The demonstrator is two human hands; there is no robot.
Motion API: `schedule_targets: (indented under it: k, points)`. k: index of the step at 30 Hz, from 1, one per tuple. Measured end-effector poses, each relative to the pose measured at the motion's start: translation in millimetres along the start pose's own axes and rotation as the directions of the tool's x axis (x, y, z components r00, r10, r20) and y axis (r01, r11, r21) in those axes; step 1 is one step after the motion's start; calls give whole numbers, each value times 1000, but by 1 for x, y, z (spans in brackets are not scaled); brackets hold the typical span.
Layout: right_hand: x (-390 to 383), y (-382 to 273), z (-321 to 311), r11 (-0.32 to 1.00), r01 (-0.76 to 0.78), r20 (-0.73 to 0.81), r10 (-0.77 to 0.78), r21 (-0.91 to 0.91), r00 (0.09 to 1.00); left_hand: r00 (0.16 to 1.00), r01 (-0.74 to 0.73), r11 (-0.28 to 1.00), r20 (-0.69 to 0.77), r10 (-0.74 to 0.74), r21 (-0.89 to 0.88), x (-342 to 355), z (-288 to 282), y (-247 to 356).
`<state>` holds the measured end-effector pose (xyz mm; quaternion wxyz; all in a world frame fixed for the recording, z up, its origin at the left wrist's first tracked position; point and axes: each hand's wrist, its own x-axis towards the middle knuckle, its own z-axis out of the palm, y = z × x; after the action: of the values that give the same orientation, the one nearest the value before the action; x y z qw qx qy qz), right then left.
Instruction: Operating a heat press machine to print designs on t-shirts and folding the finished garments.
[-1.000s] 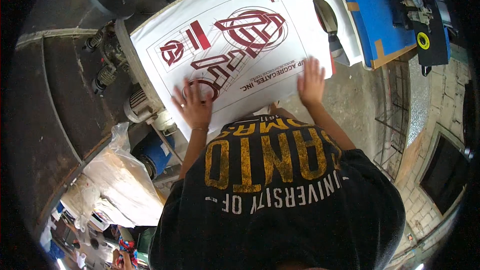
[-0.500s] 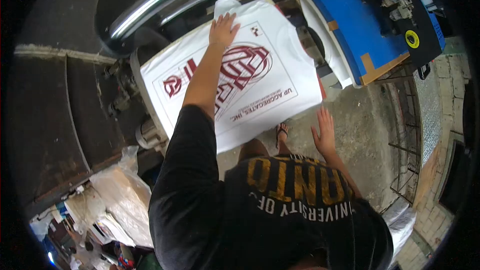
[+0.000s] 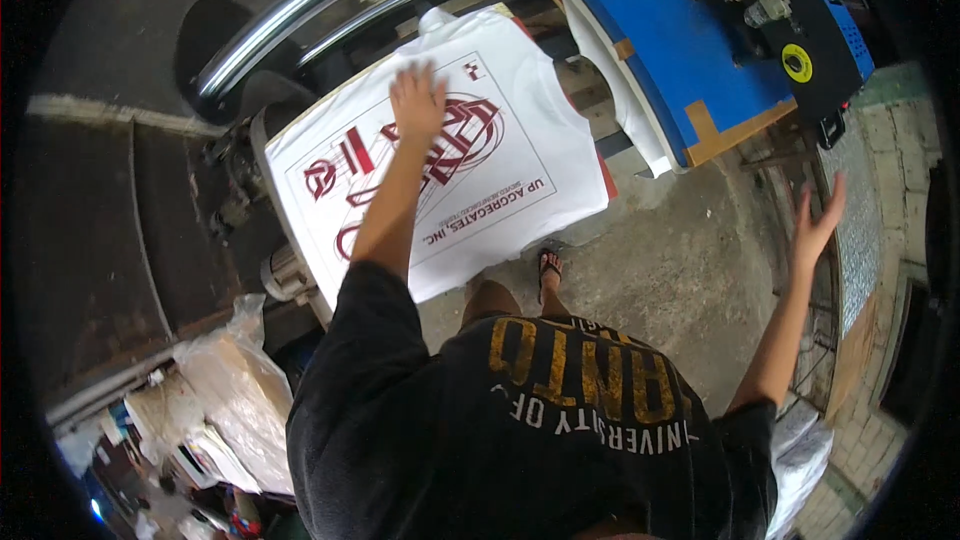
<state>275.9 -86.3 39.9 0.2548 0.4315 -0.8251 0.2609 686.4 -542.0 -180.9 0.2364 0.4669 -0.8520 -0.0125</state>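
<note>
A white shirt with a dark red printed design lies flat over a press platen in front of me. My left hand rests palm down on the middle of the print, fingers spread, arm stretched forward. Out to the right, my right hand hangs in the air with fingers apart, holding nothing, well away from the shirt.
A blue platen with tan tape and a white shirt edge sits at the upper right, next to a black unit with gauges. Shiny metal bars run behind the shirt. White plastic bags lie at lower left. Concrete floor lies below.
My left hand slid from the shirt's near edge up to its far edge, then back to the middle of the print. My right hand lifted off the shirt and swung out right.
</note>
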Motion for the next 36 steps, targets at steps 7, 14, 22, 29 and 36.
schedule_targets:
  k: [7,14,22,29,36]
  points:
    - [100,118,50,979,172,178,-151,-110,972,939,193,939,225,-262,286,-266,-120,-3]
    - [125,184,95,953,9,434,130,-304,891,806,517,816,176,-566,257,-334,-158,-64]
    - [105,151,85,942,15,389,124,-337,913,763,558,798,236,-601,226,-336,-156,-66]
    - [58,52,64,928,133,343,-5,-348,939,727,590,783,294,-621,198,-343,-163,-68]
    - [8,-57,34,918,249,315,-148,-309,937,771,481,839,334,-542,254,-343,-187,-55]
